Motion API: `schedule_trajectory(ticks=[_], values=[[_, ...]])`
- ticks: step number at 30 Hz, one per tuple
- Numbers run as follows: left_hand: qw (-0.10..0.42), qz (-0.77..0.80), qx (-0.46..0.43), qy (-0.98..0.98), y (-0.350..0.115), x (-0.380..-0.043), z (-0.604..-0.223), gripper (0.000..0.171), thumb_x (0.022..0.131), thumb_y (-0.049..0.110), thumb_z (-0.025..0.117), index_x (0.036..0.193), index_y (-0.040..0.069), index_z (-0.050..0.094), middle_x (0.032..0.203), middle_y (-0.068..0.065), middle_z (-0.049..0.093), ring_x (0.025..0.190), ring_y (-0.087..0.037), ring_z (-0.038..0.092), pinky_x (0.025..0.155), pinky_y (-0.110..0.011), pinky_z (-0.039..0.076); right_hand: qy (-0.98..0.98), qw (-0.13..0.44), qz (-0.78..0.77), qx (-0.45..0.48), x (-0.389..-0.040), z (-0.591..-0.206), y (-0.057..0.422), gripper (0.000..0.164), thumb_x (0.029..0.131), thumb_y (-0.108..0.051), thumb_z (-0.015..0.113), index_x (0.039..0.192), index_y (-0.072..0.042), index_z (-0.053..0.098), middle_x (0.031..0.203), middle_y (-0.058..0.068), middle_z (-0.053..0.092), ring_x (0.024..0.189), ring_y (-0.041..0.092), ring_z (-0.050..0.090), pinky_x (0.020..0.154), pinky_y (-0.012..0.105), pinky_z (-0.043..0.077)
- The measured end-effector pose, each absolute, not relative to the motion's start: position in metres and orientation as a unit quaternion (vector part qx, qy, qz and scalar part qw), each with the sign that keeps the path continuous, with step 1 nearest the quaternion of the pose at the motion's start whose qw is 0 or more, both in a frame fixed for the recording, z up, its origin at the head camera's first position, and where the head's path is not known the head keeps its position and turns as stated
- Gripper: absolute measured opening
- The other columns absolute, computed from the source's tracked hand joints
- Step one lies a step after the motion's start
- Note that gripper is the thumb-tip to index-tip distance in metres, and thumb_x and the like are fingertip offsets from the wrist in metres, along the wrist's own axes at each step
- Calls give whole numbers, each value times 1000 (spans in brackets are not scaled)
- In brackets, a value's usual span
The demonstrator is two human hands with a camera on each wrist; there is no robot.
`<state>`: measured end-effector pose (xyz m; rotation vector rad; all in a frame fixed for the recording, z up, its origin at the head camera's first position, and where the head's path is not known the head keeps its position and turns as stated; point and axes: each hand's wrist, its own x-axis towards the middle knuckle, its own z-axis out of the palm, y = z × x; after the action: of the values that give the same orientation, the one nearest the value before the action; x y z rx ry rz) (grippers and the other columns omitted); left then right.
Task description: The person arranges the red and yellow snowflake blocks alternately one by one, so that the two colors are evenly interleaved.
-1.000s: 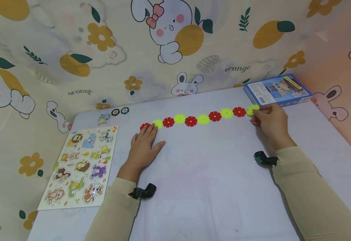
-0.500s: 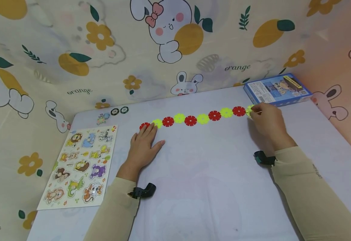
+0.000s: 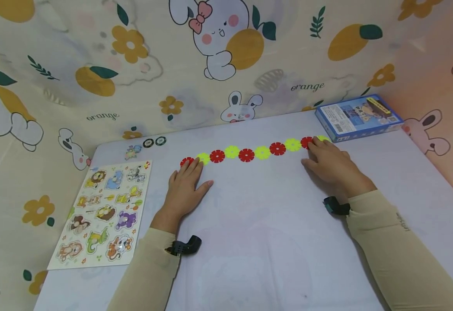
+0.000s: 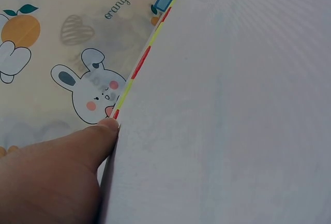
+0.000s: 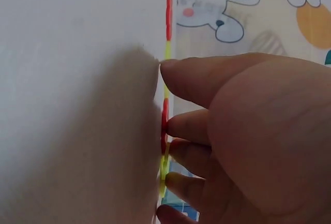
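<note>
A row of flat, notched flower-shaped discs, red and yellow-green by turns, runs across the white table. My left hand [image 3: 185, 192] lies flat at the row's left end, fingertips on a red disc [image 3: 186, 161] and the yellow-green disc [image 3: 203, 159] beside it. At the other end my right hand [image 3: 335, 166] lies with fingers spread over the last red disc [image 3: 306, 142] and the last yellow-green disc [image 3: 323, 138], both partly hidden. In the right wrist view its fingertips touch the red disc [image 5: 165, 125] and the yellow-green disc [image 5: 163, 175]. Neither hand grips anything.
A blue box [image 3: 358, 117] stands at the back right, just behind the right hand. On the left lies an animal picture board [image 3: 102, 216]. Behind it are two black round pieces [image 3: 154, 141] and a small animal-shaped piece [image 3: 133, 152]. A patterned cloth hangs behind the table.
My right hand has let go of the last yellow-green disc, which it was pinching, shifted slightly left and spread its fingers over the row's end. The left hand has stayed still.
</note>
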<state>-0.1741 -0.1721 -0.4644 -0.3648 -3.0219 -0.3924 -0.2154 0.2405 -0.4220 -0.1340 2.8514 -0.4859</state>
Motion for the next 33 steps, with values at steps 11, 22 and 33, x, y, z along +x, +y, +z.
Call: schedule_trajectory(ticks=[11, 22, 33], values=[[36, -133, -118, -983, -172, -174, -464, 77, 89, 64, 47, 151, 22, 33, 157, 3, 22, 144, -22, 10, 109, -58, 10, 979, 121, -146, -71, -211, -422, 240, 87, 87, -59, 56, 150, -5, 29, 155, 23, 14, 138, 47, 7, 96, 75, 13], [39, -140, -109, -983, -174, -172, -461, 78, 87, 64, 50, 150, 21, 36, 156, 1, 24, 144, -23, 11, 108, -61, 6, 980, 118, -148, -64, -212, -424, 235, 93, 84, -62, 59, 151, -6, 27, 155, 24, 12, 139, 46, 5, 96, 74, 14], [50, -139, -151, -977, -167, -174, -461, 80, 86, 67, 48, 150, 21, 34, 157, 3, 22, 143, -23, 12, 106, -62, 11, 978, 87, -168, -86, -211, -428, 226, 95, 84, -65, 55, 152, -7, 22, 158, 17, 9, 142, 40, -1, 100, 72, 7]])
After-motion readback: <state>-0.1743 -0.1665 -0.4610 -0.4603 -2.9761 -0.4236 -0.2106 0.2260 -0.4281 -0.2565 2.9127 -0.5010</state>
